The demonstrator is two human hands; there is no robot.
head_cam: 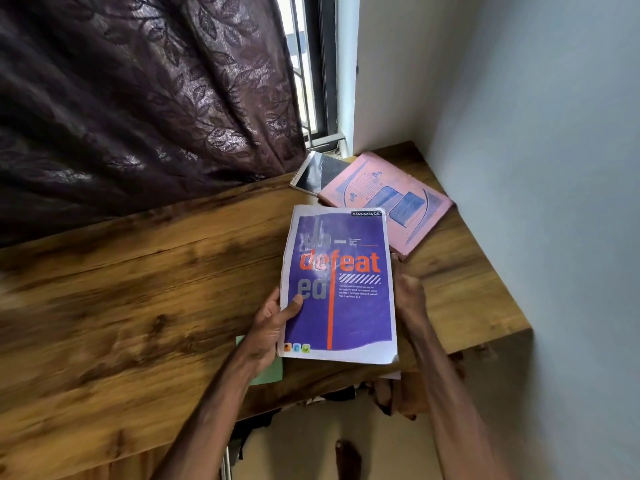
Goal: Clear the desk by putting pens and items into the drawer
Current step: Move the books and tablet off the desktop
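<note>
Head view has me mid-pickup, I judge: left hand [273,320] pinching the purple paper-covered notebook [341,289] by its left edge, right hand [408,296] with fingers curled on its right edge, over the front edge of the wooden tabletop [138,289]; next it needs carrying to a drawer I cannot see.

Three notebooks [337,289] [384,199] [317,174], one green paper [270,374], two hands [273,320] [408,292]
</note>
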